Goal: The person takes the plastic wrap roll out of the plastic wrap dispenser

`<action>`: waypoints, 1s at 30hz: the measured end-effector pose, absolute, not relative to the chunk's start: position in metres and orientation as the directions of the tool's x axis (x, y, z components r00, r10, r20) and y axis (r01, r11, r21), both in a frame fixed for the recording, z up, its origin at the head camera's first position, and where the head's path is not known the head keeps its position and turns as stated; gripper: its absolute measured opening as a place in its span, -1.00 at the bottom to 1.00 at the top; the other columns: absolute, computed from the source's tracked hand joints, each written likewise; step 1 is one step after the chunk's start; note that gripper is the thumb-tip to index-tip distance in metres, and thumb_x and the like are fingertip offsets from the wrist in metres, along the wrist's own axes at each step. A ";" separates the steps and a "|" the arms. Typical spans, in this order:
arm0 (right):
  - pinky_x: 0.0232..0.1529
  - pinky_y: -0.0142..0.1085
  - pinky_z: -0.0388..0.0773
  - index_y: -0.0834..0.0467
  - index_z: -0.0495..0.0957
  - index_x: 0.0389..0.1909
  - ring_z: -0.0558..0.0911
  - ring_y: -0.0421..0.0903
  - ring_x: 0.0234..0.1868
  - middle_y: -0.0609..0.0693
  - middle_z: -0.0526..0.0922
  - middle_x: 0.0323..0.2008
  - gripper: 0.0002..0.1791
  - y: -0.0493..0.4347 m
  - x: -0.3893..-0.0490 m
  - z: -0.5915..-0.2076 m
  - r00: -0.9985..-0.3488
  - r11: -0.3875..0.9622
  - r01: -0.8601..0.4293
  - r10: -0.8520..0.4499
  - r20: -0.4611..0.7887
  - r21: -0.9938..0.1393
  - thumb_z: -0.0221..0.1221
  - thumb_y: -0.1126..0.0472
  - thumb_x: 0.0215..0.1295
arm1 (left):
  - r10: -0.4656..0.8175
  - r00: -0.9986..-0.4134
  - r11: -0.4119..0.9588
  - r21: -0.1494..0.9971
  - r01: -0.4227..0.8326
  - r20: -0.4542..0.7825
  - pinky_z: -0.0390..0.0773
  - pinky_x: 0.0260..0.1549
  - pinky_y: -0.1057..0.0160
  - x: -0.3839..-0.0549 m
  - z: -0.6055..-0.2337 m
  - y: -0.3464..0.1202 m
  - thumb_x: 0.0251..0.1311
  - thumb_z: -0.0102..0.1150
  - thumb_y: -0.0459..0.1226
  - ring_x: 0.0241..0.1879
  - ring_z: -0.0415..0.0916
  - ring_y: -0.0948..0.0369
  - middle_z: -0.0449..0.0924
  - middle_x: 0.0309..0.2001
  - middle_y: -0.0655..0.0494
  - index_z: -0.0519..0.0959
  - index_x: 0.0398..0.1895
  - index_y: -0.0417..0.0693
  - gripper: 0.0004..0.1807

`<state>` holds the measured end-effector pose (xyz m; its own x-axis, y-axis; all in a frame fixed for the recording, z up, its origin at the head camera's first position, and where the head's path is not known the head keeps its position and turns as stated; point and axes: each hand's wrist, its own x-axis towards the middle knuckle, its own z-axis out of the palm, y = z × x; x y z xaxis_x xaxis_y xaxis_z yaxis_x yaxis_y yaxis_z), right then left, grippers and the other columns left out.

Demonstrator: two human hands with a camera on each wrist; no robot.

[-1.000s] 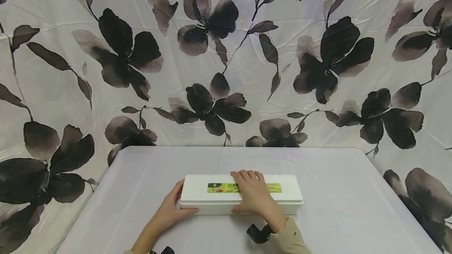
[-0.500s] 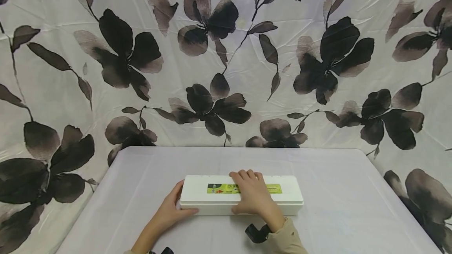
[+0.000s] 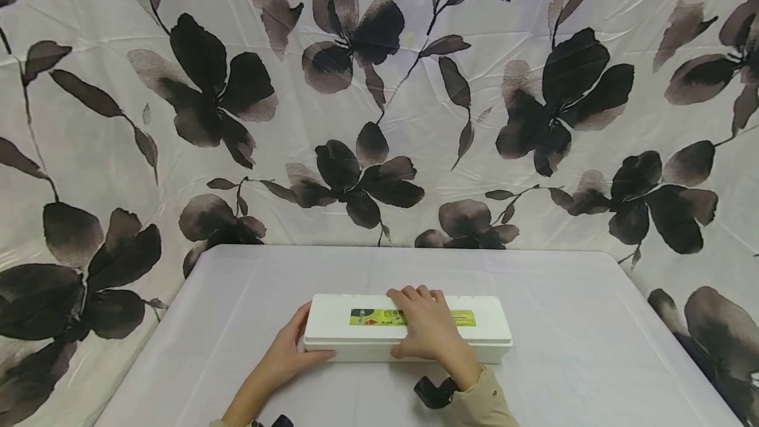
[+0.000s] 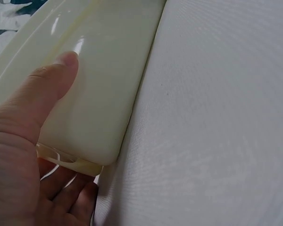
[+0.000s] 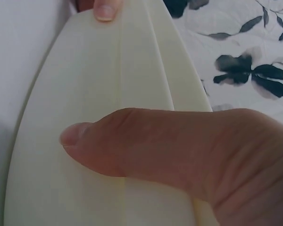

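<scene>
A long white plastic cling film box [image 3: 486,321] lies lengthwise on the table, its lid down and a green-yellow printed label [image 3: 367,317] on top. My left hand [image 3: 286,351] grips its left end, thumb along the front wall and fingers around the end. In the left wrist view the box's front wall [image 4: 104,103] shows under that thumb, with fingers below its end. My right hand [image 3: 429,331] spans the lid from above, fingertips at the far edge and thumb against the front, covering part of the label. The right wrist view shows this thumb [image 5: 104,146] flat on the front wall.
A white cloth covers the table [image 3: 581,321], which has rounded far corners. Behind it hangs a pale curtain [image 3: 450,97] printed with dark flowers. Black wrist mounts [image 3: 435,393] sit close to the table near both sleeves.
The whole head view has shifted very slightly. Both hands keep the same hold on the cling film box, and the box stays where it was.
</scene>
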<state>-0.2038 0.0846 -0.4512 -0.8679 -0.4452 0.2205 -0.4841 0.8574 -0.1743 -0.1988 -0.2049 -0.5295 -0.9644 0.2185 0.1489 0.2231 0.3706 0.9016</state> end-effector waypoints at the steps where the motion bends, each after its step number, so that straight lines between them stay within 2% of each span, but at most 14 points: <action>1: 0.05 0.03 0.42 0.02 0.47 0.25 0.51 0.01 0.00 -0.05 0.60 -0.01 0.04 0.085 -0.204 -0.451 -0.868 0.857 -0.484 -0.444 0.223 -0.176 0.54 -0.13 -0.47 | 0.220 -0.964 0.372 0.900 0.226 0.151 0.17 0.37 -0.11 -0.199 -0.529 -0.205 -0.22 0.65 -0.09 0.41 0.23 -0.02 0.32 0.41 -0.04 0.15 0.50 -0.05 0.18; 4: 0.04 0.03 0.42 0.01 0.48 0.25 0.52 0.01 -0.01 -0.06 0.61 -0.02 0.04 0.085 -0.205 -0.452 -0.867 0.854 -0.486 -0.444 0.227 -0.185 0.55 -0.11 -0.48 | 0.225 -0.962 0.369 0.900 0.230 0.153 0.19 0.37 -0.04 -0.198 -0.529 -0.205 -0.22 0.66 -0.09 0.41 0.24 0.02 0.33 0.40 -0.01 0.15 0.50 -0.04 0.18; 10: 0.02 0.02 0.43 0.01 0.50 0.24 0.53 0.00 -0.04 -0.06 0.62 -0.03 0.03 0.085 -0.206 -0.450 -0.865 0.848 -0.490 -0.446 0.228 -0.202 0.55 -0.08 -0.49 | 0.237 -0.957 0.369 0.896 0.248 0.168 0.17 0.35 0.27 -0.199 -0.529 -0.206 -0.23 0.66 -0.08 0.41 0.23 0.05 0.34 0.40 0.02 0.17 0.50 -0.02 0.18; 13: 0.02 0.02 0.43 0.01 0.50 0.24 0.53 0.00 -0.04 -0.06 0.63 -0.03 0.02 0.086 -0.206 -0.449 -0.867 0.845 -0.490 -0.447 0.221 -0.214 0.55 -0.06 -0.49 | 0.243 -0.953 0.360 0.896 0.259 0.178 0.15 0.33 0.37 -0.200 -0.528 -0.206 -0.25 0.67 -0.08 0.42 0.23 0.05 0.34 0.40 0.01 0.17 0.49 -0.02 0.18; 22: -0.02 -0.01 0.45 0.02 0.53 0.21 0.54 -0.02 -0.08 -0.06 0.64 -0.06 -0.01 0.087 -0.208 -0.447 -0.859 0.831 -0.507 -0.464 0.215 -0.231 0.52 -0.01 -0.50 | 0.258 -0.950 0.298 0.921 0.253 0.177 0.21 0.27 0.49 -0.201 -0.529 -0.207 -0.28 0.69 -0.14 0.40 0.25 0.03 0.34 0.39 -0.04 0.17 0.49 -0.06 0.20; 30: -0.06 -0.06 0.49 0.06 0.54 0.20 0.56 -0.03 -0.11 -0.05 0.65 -0.08 -0.01 0.087 -0.212 -0.445 -0.850 0.813 -0.526 -0.488 0.200 -0.251 0.54 -0.02 -0.51 | 0.285 -0.939 0.251 0.931 0.265 0.191 0.31 0.23 0.46 -0.204 -0.529 -0.209 -0.29 0.69 -0.20 0.35 0.31 0.00 0.36 0.36 -0.08 0.18 0.48 -0.09 0.18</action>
<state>-0.2125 0.0873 -0.4448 -0.8496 -0.4882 0.1998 -0.5260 0.8126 -0.2511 -0.2044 -0.2090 -0.5289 -0.9394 0.2849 0.1909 0.2654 0.2515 0.9307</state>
